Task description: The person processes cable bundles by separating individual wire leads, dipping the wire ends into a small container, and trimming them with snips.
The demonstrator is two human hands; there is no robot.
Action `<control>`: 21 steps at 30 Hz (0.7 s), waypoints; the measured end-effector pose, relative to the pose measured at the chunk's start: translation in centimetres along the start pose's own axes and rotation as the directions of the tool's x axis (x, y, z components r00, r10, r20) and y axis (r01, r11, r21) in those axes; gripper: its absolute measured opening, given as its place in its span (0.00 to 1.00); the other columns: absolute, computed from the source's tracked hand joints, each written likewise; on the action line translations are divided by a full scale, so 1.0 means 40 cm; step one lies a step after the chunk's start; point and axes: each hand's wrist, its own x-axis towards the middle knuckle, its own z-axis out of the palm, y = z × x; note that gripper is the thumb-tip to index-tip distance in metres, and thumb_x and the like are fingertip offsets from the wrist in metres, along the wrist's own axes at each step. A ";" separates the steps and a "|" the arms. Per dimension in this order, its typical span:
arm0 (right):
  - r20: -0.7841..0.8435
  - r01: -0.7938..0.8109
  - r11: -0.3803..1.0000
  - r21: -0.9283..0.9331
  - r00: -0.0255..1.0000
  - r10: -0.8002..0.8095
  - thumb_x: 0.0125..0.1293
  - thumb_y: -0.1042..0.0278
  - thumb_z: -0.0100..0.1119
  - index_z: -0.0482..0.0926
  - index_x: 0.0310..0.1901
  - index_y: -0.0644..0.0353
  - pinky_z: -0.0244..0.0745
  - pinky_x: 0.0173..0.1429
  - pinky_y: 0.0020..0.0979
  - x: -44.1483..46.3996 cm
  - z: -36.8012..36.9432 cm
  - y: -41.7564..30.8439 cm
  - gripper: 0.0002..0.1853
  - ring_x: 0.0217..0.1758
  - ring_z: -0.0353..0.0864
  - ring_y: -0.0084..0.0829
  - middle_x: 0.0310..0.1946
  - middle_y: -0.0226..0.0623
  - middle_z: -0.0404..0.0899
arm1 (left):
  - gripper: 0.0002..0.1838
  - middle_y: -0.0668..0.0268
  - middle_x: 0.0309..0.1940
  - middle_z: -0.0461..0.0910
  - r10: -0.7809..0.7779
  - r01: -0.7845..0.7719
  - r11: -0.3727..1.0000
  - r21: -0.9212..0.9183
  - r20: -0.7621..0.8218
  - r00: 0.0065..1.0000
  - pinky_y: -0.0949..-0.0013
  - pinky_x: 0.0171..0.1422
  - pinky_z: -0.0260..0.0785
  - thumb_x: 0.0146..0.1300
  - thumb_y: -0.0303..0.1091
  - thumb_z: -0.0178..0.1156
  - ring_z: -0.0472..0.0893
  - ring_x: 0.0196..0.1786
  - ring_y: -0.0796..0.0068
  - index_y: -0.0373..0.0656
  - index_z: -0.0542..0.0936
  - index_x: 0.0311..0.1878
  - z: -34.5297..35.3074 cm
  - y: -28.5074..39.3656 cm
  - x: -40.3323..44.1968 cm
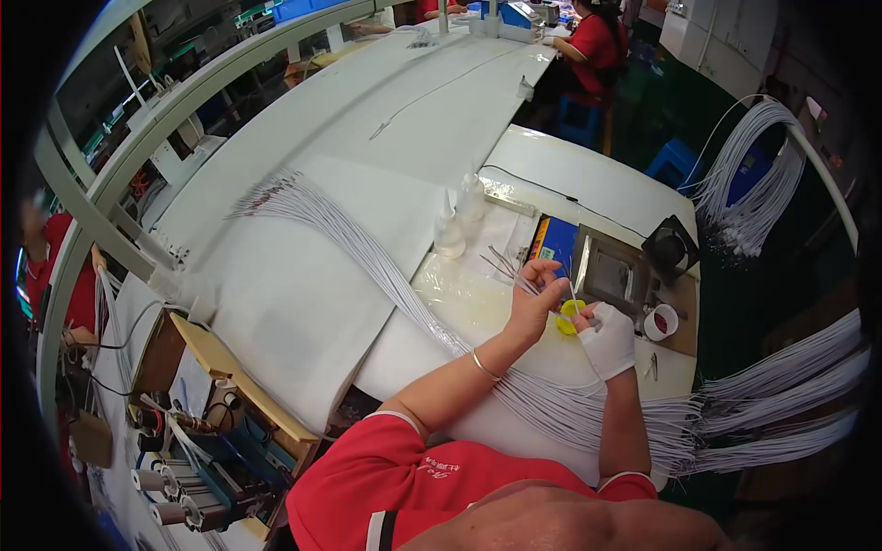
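My left hand [540,301] is bare, with a bangle at the wrist, and closes around a few thin white wires. Their brownish stripped ends [499,264] stick out past the hand to the left. My right hand [606,342], in a white fingerless glove, pinches a thin white wire [574,292] close to the left fingertips. Under and between both hands sits a yellow round item [571,315], partly hidden. A long bundle of white wires [367,266] runs across the table and passes beneath my forearms.
Beyond my hands stand two squeeze bottles [449,231], a metal tray-like unit [610,274] and a black fan [672,244]. To the right are a white cup [661,321] with red contents and small tweezers [651,366]. More wires [749,165] hang from a rail. A person [593,46] sits far off.
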 end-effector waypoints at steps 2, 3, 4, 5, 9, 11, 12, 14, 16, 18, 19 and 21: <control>0.005 -0.002 1.000 -0.001 1.000 0.002 0.52 0.73 0.63 0.77 0.29 0.65 0.71 0.31 0.27 0.001 0.006 -0.004 0.06 0.24 0.78 0.29 0.22 0.39 0.78 | 0.10 0.74 0.24 0.73 -0.102 0.102 0.995 0.005 0.026 0.994 0.81 0.25 0.63 0.56 0.28 0.61 0.69 0.23 0.87 0.40 0.73 0.41 0.001 0.009 -0.006; 0.005 -0.005 1.000 -0.012 1.000 0.005 0.52 0.73 0.63 0.77 0.29 0.65 0.71 0.31 0.27 0.002 0.006 -0.004 0.06 0.24 0.78 0.29 0.22 0.39 0.78 | 0.10 0.73 0.25 0.74 -0.156 0.155 0.988 0.005 0.043 0.987 0.81 0.26 0.63 0.56 0.28 0.61 0.69 0.23 0.87 0.40 0.74 0.41 0.005 0.010 -0.008; 0.005 -0.008 1.000 -0.024 1.000 0.008 0.52 0.73 0.63 0.77 0.29 0.65 0.72 0.31 0.27 0.002 0.005 -0.003 0.06 0.24 0.78 0.29 0.22 0.39 0.78 | 0.10 0.73 0.25 0.74 -0.160 0.160 0.987 0.006 0.044 0.986 0.81 0.26 0.63 0.56 0.28 0.61 0.69 0.23 0.87 0.40 0.74 0.41 0.009 0.012 -0.010; 0.001 -0.013 1.000 -0.023 1.000 0.013 0.52 0.73 0.63 0.77 0.29 0.65 0.72 0.31 0.27 0.003 0.007 -0.003 0.06 0.24 0.78 0.29 0.22 0.39 0.78 | 0.09 0.72 0.27 0.75 -0.176 0.174 0.984 0.046 0.041 0.984 0.81 0.27 0.63 0.57 0.28 0.61 0.69 0.24 0.87 0.40 0.74 0.40 0.012 0.017 -0.010; -0.069 -0.026 1.000 0.005 0.997 0.026 0.50 0.65 0.65 0.80 0.27 0.58 0.72 0.29 0.31 0.008 0.016 -0.007 0.07 0.23 0.79 0.34 0.21 0.39 0.79 | 0.07 0.71 0.30 0.77 -0.228 0.218 0.967 0.133 0.064 0.972 0.81 0.28 0.63 0.58 0.30 0.60 0.69 0.24 0.87 0.40 0.75 0.38 0.005 0.028 0.006; -0.077 -0.017 1.000 -0.018 0.997 0.016 0.51 0.65 0.65 0.80 0.28 0.58 0.72 0.31 0.32 0.004 0.016 -0.012 0.08 0.25 0.80 0.34 0.23 0.40 0.79 | 0.06 0.69 0.31 0.78 -0.282 0.265 0.954 0.140 0.114 0.953 0.81 0.29 0.63 0.59 0.31 0.59 0.69 0.24 0.86 0.39 0.76 0.37 0.000 0.020 0.003; -0.050 0.000 0.999 -0.048 0.999 -0.002 0.51 0.65 0.65 0.80 0.29 0.58 0.73 0.32 0.32 0.004 0.015 -0.007 0.07 0.27 0.80 0.34 0.24 0.40 0.80 | 0.06 0.69 0.30 0.78 -0.296 0.283 0.950 0.130 0.104 0.949 0.81 0.29 0.62 0.60 0.31 0.58 0.69 0.24 0.86 0.39 0.76 0.37 0.001 0.014 -0.004; -0.002 -0.025 0.999 -0.023 1.000 0.025 0.50 0.66 0.65 0.80 0.31 0.59 0.73 0.34 0.32 0.009 0.001 0.004 0.08 0.28 0.80 0.35 0.25 0.39 0.79 | 0.06 0.68 0.29 0.78 -0.322 0.308 0.943 0.123 0.122 0.939 0.81 0.29 0.62 0.61 0.31 0.57 0.68 0.23 0.86 0.39 0.76 0.37 -0.004 0.007 -0.002; 0.003 -0.088 0.996 0.023 0.996 0.088 0.50 0.66 0.65 0.79 0.31 0.60 0.73 0.35 0.32 0.019 -0.023 0.014 0.09 0.29 0.80 0.35 0.25 0.38 0.79 | 0.06 0.67 0.29 0.78 -0.352 0.335 0.934 0.120 0.162 0.922 0.81 0.29 0.62 0.61 0.31 0.57 0.68 0.22 0.86 0.39 0.76 0.37 -0.011 0.003 -0.005; -0.046 -0.027 0.956 0.293 0.998 0.043 0.50 0.68 0.64 0.79 0.33 0.62 0.73 0.35 0.29 0.039 -0.052 0.009 0.09 0.28 0.79 0.31 0.25 0.38 0.79 | 0.06 0.68 0.27 0.78 -0.340 0.325 0.940 0.109 0.184 0.922 0.82 0.28 0.61 0.62 0.31 0.57 0.68 0.22 0.86 0.38 0.76 0.36 -0.002 0.012 -0.007; -0.054 -0.042 0.956 0.290 0.997 0.060 0.50 0.68 0.64 0.79 0.33 0.62 0.73 0.35 0.29 0.051 -0.057 0.006 0.09 0.28 0.79 0.31 0.25 0.38 0.79 | 0.06 0.68 0.27 0.78 -0.356 0.340 0.934 0.109 0.192 0.915 0.82 0.28 0.61 0.62 0.31 0.57 0.68 0.22 0.86 0.38 0.76 0.36 -0.001 0.014 -0.009; -0.084 0.050 0.963 0.265 0.996 -0.029 0.51 0.71 0.64 0.79 0.32 0.63 0.72 0.34 0.27 0.074 -0.058 -0.001 0.08 0.28 0.78 0.27 0.24 0.36 0.78 | 0.06 0.70 0.27 0.78 -0.331 0.292 0.935 0.201 0.203 0.921 0.82 0.28 0.63 0.61 0.31 0.58 0.71 0.25 0.86 0.38 0.77 0.35 0.001 0.015 -0.017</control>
